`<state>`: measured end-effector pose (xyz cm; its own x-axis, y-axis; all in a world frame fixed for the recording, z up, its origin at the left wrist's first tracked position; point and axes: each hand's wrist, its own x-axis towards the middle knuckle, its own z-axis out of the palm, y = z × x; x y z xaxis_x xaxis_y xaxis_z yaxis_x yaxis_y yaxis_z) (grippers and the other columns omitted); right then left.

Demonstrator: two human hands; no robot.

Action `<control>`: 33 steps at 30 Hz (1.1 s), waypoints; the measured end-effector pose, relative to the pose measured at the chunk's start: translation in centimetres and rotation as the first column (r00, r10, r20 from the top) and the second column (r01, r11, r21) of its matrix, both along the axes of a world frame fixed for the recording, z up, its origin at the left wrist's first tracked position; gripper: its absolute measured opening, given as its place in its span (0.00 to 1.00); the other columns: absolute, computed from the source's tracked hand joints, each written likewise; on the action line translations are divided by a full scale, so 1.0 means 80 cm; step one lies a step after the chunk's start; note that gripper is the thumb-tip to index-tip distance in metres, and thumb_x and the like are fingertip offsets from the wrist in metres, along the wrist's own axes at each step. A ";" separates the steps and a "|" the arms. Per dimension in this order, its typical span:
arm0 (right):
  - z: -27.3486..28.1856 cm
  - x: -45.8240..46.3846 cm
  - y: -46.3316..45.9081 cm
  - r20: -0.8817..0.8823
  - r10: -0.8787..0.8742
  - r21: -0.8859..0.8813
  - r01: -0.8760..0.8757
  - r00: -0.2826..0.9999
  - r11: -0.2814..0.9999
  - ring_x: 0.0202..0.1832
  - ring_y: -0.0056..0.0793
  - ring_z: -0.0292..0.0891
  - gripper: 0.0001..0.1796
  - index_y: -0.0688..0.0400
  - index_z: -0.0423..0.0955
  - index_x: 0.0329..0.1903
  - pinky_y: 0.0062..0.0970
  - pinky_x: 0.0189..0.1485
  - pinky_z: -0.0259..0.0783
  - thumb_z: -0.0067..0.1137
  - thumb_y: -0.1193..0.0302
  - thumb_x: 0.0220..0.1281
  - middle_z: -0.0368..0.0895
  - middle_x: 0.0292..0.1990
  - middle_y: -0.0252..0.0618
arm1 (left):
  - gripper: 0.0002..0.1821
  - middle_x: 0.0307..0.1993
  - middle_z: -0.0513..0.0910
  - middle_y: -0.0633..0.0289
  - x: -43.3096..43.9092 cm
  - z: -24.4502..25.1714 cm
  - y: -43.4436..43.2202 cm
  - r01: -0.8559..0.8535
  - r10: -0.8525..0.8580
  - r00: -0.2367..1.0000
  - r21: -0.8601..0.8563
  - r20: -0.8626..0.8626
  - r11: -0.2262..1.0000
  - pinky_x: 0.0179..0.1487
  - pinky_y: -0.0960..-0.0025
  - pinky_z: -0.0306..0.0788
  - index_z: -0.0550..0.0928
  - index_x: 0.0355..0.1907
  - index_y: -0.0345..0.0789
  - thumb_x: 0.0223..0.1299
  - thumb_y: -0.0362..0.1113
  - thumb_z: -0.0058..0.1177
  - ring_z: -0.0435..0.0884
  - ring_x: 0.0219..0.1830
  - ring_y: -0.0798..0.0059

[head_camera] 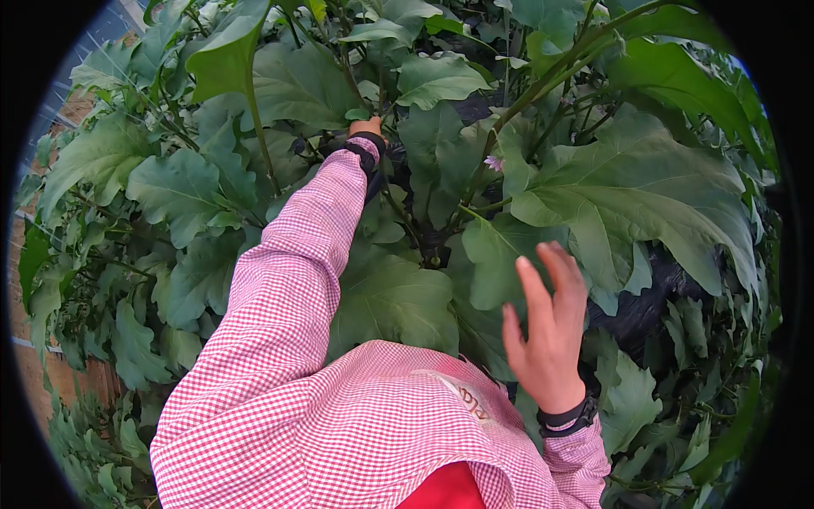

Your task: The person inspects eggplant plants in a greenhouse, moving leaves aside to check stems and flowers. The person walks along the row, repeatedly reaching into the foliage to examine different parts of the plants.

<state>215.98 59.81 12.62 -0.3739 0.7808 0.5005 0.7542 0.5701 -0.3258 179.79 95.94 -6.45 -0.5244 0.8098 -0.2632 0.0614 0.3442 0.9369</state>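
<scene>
My left hand (367, 126) reaches forward into the foliage of an eggplant plant. Leaves cover its fingers, so what they touch or hold is hidden. Close by it hangs a broad eggplant leaf (305, 86). My right hand (550, 331) is raised at the right with fingers apart and nothing in it, slightly blurred. Just beyond its fingertips are a lobed leaf (509, 251) and a larger leaf (636, 191). A pale purple flower (494, 163) shows beside a thick slanting stem (502, 121). Both wrists wear dark bands over checked red-and-white sleeves.
Dense eggplant plants stand on all sides. Black plastic sheeting (661, 299) shows between leaves at the right. A thick branch (591, 41) crosses the upper right. Brown ground (76, 382) is visible at the far left, below a blue-grey structure (82, 57).
</scene>
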 end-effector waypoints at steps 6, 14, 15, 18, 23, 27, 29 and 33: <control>-0.061 -0.081 0.022 -0.205 0.604 -0.217 -0.637 0.770 0.740 0.50 0.45 0.73 0.20 0.63 0.73 0.49 0.38 0.53 0.72 0.61 0.76 0.50 0.73 0.47 0.47 | 0.11 0.25 0.83 0.54 0.018 0.015 -0.057 0.174 -0.139 0.955 0.116 -0.262 0.978 0.24 0.67 0.76 0.76 0.44 0.26 0.66 0.33 0.51 0.82 0.19 0.70; -0.244 -0.123 0.182 -0.110 0.271 -0.233 -0.290 0.956 0.928 0.40 0.42 0.76 0.16 0.64 0.70 0.50 0.36 0.42 0.72 0.54 0.77 0.58 0.75 0.42 0.43 | 0.15 0.39 0.81 0.45 0.018 0.010 -0.107 0.420 -0.138 0.656 0.207 -0.742 0.883 0.48 0.54 0.73 0.77 0.46 0.33 0.55 0.33 0.57 0.79 0.44 0.46; -0.250 -0.149 0.209 -0.301 0.222 -0.345 -0.323 0.927 0.881 0.34 0.36 0.76 0.14 0.63 0.69 0.51 0.34 0.36 0.72 0.51 0.73 0.63 0.77 0.38 0.41 | 0.16 0.38 0.81 0.46 0.018 0.012 -0.109 0.452 -0.122 0.587 0.198 -0.801 0.870 0.48 0.54 0.74 0.76 0.46 0.33 0.53 0.33 0.58 0.80 0.43 0.47; -0.238 -0.195 0.269 -0.738 -0.294 -0.636 -0.479 0.608 0.605 0.22 0.28 0.72 0.16 0.59 0.68 0.52 0.29 0.26 0.70 0.46 0.62 0.70 0.76 0.28 0.40 | 0.16 0.33 0.80 0.51 0.024 0.014 -0.119 0.427 -0.313 0.838 0.178 -0.447 0.887 0.46 0.63 0.71 0.76 0.43 0.32 0.51 0.34 0.58 0.79 0.38 0.56; -0.202 -0.217 0.330 -0.779 -0.492 -0.599 -0.693 0.389 0.401 0.17 0.20 0.65 0.28 0.57 0.64 0.55 0.24 0.21 0.67 0.43 0.46 0.71 0.74 0.22 0.33 | 0.18 0.35 0.81 0.58 0.028 0.028 -0.136 0.431 -0.388 0.890 0.167 -0.238 0.887 0.43 0.69 0.71 0.75 0.43 0.30 0.57 0.42 0.56 0.80 0.37 0.72; -0.239 -0.237 0.343 -0.805 -0.334 -0.582 -0.763 0.491 0.281 0.16 0.19 0.65 0.22 0.58 0.70 0.49 0.26 0.20 0.66 0.52 0.51 0.68 0.73 0.23 0.32 | 0.16 0.37 0.77 0.63 0.020 0.041 -0.148 0.462 -0.436 0.886 0.205 -0.157 0.863 0.45 0.72 0.70 0.72 0.45 0.31 0.64 0.43 0.49 0.76 0.37 0.76; -0.269 -0.241 0.342 -0.932 -0.174 -0.362 -0.831 0.318 0.422 0.16 0.20 0.65 0.15 0.58 0.72 0.43 0.25 0.20 0.65 0.52 0.57 0.69 0.74 0.24 0.32 | 0.15 0.35 0.75 0.65 0.015 0.045 -0.152 0.486 -0.473 0.874 0.214 -0.113 0.847 0.44 0.73 0.69 0.72 0.43 0.32 0.65 0.43 0.48 0.73 0.35 0.78; -0.285 -0.246 0.352 -0.865 0.101 -0.317 -0.691 0.492 0.649 0.14 0.20 0.63 0.13 0.56 0.69 0.43 0.22 0.14 0.60 0.44 0.59 0.74 0.73 0.20 0.33 | 0.21 0.41 0.80 0.56 0.013 0.047 -0.153 0.522 -0.509 0.852 0.237 -0.119 0.819 0.48 0.69 0.72 0.71 0.50 0.27 0.62 0.43 0.49 0.81 0.41 0.71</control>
